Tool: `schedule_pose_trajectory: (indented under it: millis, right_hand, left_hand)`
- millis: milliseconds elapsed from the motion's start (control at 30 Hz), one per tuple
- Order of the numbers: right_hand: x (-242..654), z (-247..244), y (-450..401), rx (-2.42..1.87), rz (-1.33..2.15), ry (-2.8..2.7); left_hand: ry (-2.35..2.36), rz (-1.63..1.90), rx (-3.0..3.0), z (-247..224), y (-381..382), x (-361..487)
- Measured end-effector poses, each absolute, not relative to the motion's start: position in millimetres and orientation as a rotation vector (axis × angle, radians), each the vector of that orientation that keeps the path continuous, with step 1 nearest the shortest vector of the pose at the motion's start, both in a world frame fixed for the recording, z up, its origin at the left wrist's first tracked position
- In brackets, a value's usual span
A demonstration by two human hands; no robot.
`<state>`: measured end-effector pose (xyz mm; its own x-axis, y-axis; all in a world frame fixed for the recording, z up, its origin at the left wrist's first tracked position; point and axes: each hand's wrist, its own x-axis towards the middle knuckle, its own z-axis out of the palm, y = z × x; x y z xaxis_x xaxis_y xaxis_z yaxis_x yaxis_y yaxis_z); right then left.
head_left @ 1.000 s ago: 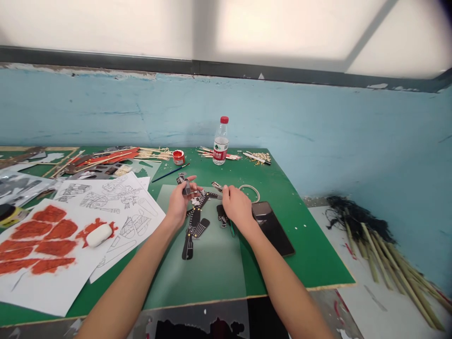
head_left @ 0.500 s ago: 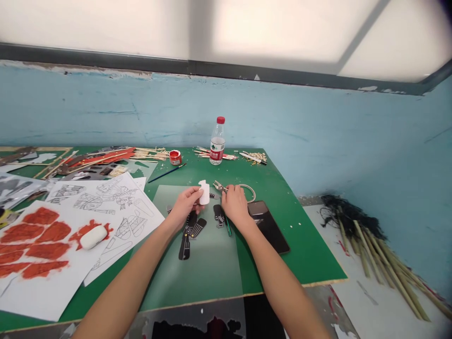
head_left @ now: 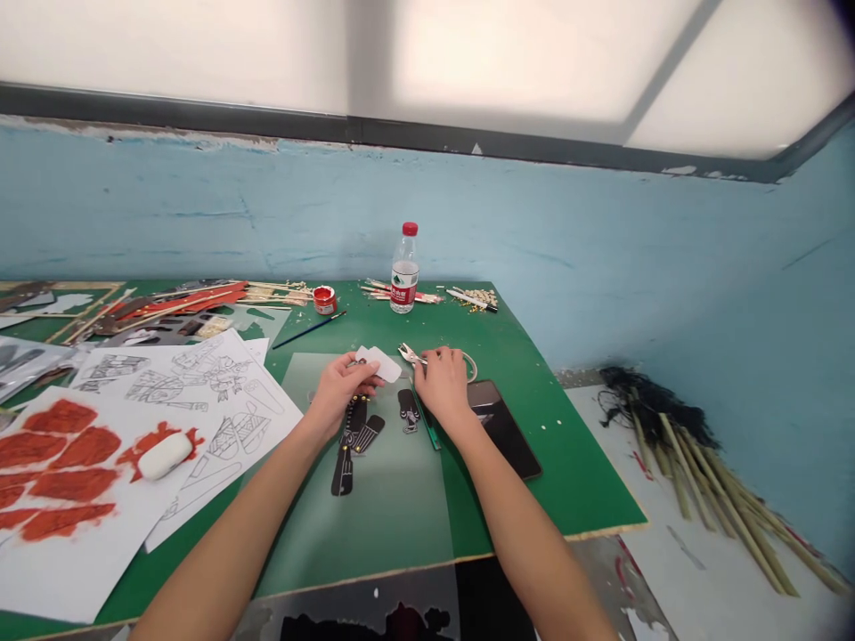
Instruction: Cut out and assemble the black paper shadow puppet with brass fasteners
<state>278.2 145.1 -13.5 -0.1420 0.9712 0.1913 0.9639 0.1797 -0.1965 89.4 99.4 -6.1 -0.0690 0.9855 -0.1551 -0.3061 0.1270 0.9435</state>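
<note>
Pinched in my left hand is a small white cut-out piece, held above the translucent mat. Black jointed cut-outs with gold fasteners hang or lie just below that hand. My right hand is closed over the handles of metal pliers, whose jaws point up and left. A separate black piece with white lines lies on the mat between the hands. Beside it, a green pencil runs down from under my right hand.
A dark phone lies right of my right hand. Behind stand a water bottle and a red paint jar, with a brush. Left are drawings, red-painted paper and a white eraser-like block.
The white piece has turned from upright to slanting in my left hand. My right hand has closed further over the pliers' handles. The whole view has shifted slightly.
</note>
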Motion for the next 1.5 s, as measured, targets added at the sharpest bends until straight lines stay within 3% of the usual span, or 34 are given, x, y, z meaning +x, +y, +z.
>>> schedule_pose_trajectory:
  millis: [367,1200,1500]
  right_hand:
    - [276,22,114,-1.977,0.264,-2.575]
    - [267,9,114,-1.726,0.202,-2.556]
    - [313,43,136,-1.204,0.976,-2.281]
  left_hand:
    - [1.091,1.463,0.560,-13,105,84]
    - [1.130,1.329,0.819,-13,106,85]
    - [1.054,1.170,0.956,-10,97,92]
